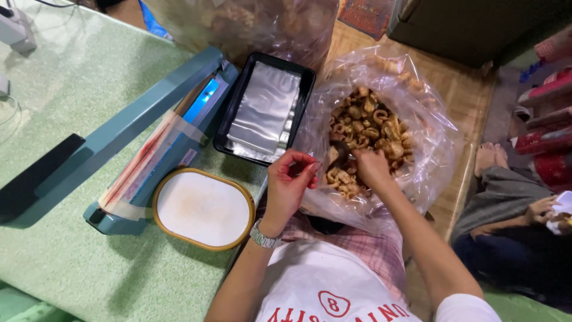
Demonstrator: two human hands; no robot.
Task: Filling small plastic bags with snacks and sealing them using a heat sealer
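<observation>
right hand (370,168) grips scoop (341,154) in snack bag (417,119) | left hand (289,182) pinches small clear bag, at 9 o'clock, near

— Where's the tray of pouches (231,113)?
— On the table (77,77), between the heat sealer (137,137) at its left and the bag of fried snacks (417,113) at its right.
— And the oval dish (202,209)?
— Just in front of the sealer. I see my right hand (370,168) inside the bag, left hand (289,185) at its near edge.
</observation>
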